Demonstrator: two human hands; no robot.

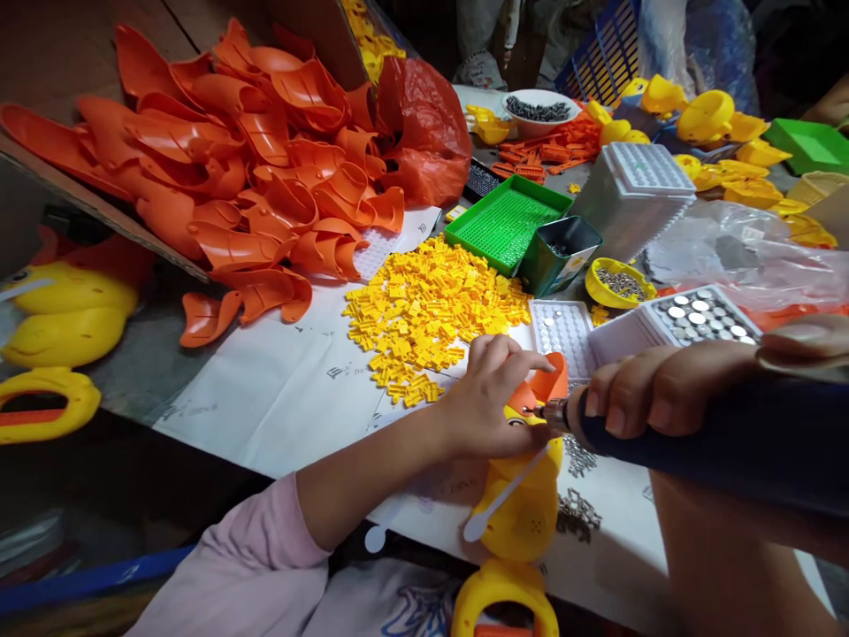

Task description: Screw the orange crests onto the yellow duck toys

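Note:
My left hand (487, 402) is closed round the head of a yellow duck toy (521, 513), thumb and fingers on either side. An orange bill (552, 376) is on the head, beside my fingertips. My right hand (683, 385) grips a dark blue electric screwdriver (716, 447). Its tip points left and meets the toy close to the bill; exact contact is too small to tell. A white strap hangs across the toy's body, and a yellow ring handle (464, 606) is at its lower end. Small metal pieces (577, 515) lie right of the toy.
Yellow plastic clips (431, 305) are heaped beyond my left hand. Orange shells (265, 168) spill from a cardboard box at left. Behind are a green tray (508, 221), a dark tin (559, 257) and a yellow bowl of screws (620, 283). Another duck toy (72, 305) lies far left.

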